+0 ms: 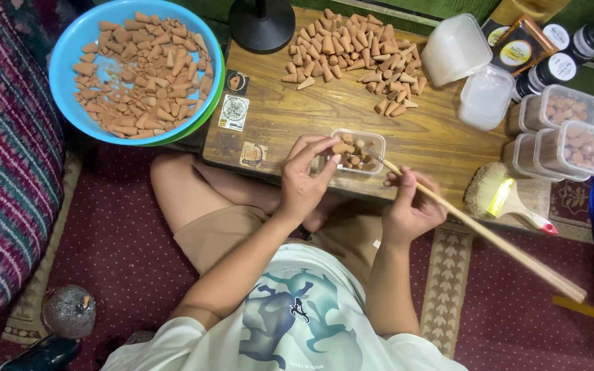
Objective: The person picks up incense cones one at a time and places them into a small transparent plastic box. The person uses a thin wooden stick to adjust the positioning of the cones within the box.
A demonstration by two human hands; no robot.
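Left hand (304,182) pinches a small terracotta-coloured cone (342,147) over a clear plastic tub (359,151) on the low wooden table (297,124); right hand (410,206) is closed around a long thin wooden stick (489,237).
The cone looks light, dry and crumbly, best held gently by its sides.

Low wooden table (290,124), loose brown cones (355,51), clear tubs (572,130), brush (507,196)

A home floor workspace: patterned carpet (125,254); low wooden table (297,120); cushion (8,137).

head cam, looks straight down, close over low table (441,141)
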